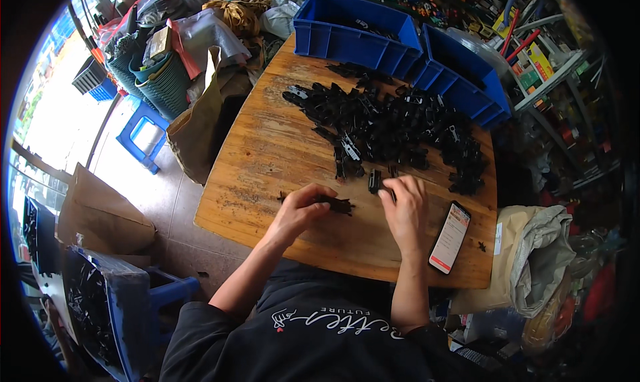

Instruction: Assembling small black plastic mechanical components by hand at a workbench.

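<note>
Black plastic part (335, 203): low centre of the frame, lying on the wooden table (267, 155) and pinched at its left end by the left hand.
Left hand (300, 212): forearm comes up from the lower edge, slanting right, wrist bent; fingers curled together and clamped on that part, thumb on top.
Right hand (404, 209): just right of centre, forearm rising almost straight up from the lower edge; palm down, fingers stretched forward and close together, the tips pressing a small black piece (375, 181) at the near rim of the pile. Whether they grip it or only rest on it, I cannot tell.
Gap between hands: small, the held part reaches most of the way across it.
Phone (450, 237): right of the right wrist, flat on the table, screen lit, tilted.
Stray black bit (481, 247): alone near the table's right edge, beyond the phone.
Pile of black parts (393, 125): centre to upper right, a wide, loose heap spread over the far half of the table.
Blue bins (360, 32): two of them at the table's far edge, top centre and upper right, the left one with a few dark parts inside.
Blue stool (143, 135): on the floor, upper left.
</note>
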Available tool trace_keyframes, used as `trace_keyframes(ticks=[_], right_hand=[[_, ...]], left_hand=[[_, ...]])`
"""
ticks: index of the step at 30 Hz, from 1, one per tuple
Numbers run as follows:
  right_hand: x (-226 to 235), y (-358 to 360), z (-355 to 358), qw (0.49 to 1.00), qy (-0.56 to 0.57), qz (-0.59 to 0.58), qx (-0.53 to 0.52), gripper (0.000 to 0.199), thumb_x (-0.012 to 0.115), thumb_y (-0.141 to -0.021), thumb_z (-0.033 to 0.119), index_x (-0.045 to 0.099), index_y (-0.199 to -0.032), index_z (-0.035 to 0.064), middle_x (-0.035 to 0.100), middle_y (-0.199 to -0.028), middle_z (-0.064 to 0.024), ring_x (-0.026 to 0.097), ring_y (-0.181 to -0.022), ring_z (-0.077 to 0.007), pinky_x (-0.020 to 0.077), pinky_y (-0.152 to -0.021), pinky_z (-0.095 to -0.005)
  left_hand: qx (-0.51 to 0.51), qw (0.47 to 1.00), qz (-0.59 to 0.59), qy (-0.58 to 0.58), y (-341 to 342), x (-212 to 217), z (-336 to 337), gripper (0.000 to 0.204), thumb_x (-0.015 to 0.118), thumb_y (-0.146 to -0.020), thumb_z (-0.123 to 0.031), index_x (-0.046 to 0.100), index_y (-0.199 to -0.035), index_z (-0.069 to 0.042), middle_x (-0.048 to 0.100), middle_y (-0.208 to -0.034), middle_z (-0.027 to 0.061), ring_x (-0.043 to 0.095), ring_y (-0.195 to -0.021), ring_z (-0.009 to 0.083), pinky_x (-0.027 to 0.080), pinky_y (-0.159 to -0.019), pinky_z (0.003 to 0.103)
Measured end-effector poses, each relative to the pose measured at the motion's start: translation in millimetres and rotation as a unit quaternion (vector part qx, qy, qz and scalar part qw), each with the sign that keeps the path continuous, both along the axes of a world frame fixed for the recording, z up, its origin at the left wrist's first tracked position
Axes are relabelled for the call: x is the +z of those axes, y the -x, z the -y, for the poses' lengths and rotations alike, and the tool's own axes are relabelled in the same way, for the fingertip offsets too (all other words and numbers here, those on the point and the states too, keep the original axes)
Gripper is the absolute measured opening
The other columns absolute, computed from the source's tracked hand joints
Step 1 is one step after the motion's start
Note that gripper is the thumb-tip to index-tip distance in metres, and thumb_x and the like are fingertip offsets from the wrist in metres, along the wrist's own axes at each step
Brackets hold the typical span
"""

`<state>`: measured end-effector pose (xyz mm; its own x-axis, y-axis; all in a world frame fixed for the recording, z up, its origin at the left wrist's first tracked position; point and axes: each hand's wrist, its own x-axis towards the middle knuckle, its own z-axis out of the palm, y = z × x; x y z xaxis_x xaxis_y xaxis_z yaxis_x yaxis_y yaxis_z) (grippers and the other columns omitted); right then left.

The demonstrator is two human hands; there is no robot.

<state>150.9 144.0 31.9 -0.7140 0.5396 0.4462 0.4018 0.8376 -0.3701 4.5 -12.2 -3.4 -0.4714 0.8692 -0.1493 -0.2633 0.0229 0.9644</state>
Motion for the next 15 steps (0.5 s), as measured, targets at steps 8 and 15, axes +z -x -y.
trace_keyframes(ticks=[8,15], right_hand=[[-29.1,59.4,-18.1,0.995,-0.033,0.037,0.081,0.019,0.068,-0.069,0.007,0.058,-0.085,0.0067,0.059,-0.08,-0.0074,0.051,-0.081,-0.0274,0.0428,-0.072,-0.0372],[3.0,20.3,1.0,0.939,0.308,-0.129,0.085,0.028,0.066,-0.079,0.01,0.056,-0.104,0.0019,0.056,-0.077,-0.0005,0.051,-0.063,-0.0062,0.044,-0.056,-0.0214]], left_hand=[[0.075,0.996,0.047,-0.021,5.2,10.8,-1.8,0.027,0.051,-0.082,-0.001,0.055,-0.109,0.001,0.062,-0.095,0.0092,0.06,-0.084,0.0148,0.046,-0.079,0.027],[0.112,0.988,0.079,-0.069,2.1,10.2,-0.1,0.034,0.05,-0.083,0.0,0.053,-0.116,0.002,0.062,-0.099,0.0111,0.06,-0.089,0.0167,0.047,-0.082,0.028]])
